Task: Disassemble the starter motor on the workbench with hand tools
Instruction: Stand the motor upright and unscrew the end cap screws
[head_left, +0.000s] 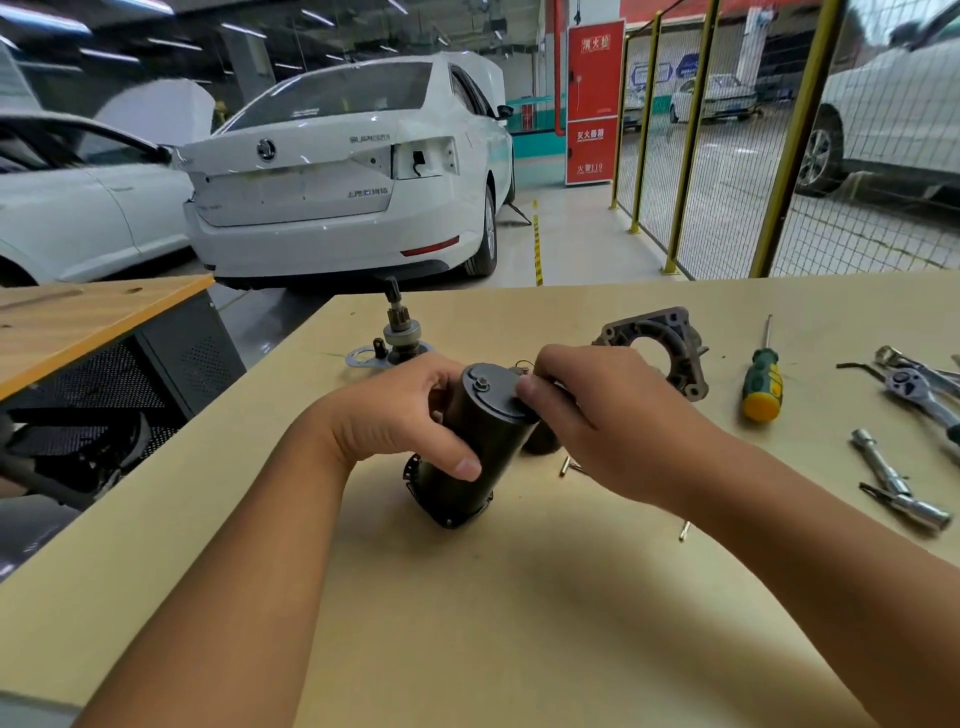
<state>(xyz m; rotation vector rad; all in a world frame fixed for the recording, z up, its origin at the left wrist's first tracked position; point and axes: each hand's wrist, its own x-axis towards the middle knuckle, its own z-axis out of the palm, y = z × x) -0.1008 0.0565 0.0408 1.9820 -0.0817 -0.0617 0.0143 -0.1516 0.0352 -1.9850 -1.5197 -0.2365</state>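
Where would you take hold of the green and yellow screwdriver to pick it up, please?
Grip the screwdriver by its thick green and yellow handle, coming from above with the right hand. It lies flat on the workbench, thin shaft pointing away, with bare bench on both sides for fingers.

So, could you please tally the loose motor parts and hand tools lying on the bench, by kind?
Motor parts: 4 - housing in both hands, end bracket, pinion shaft, plate
Screwdrivers: 1
Ratchets: 1
Socket wrenches: 1
Small brass bolts: 2
Total: 9
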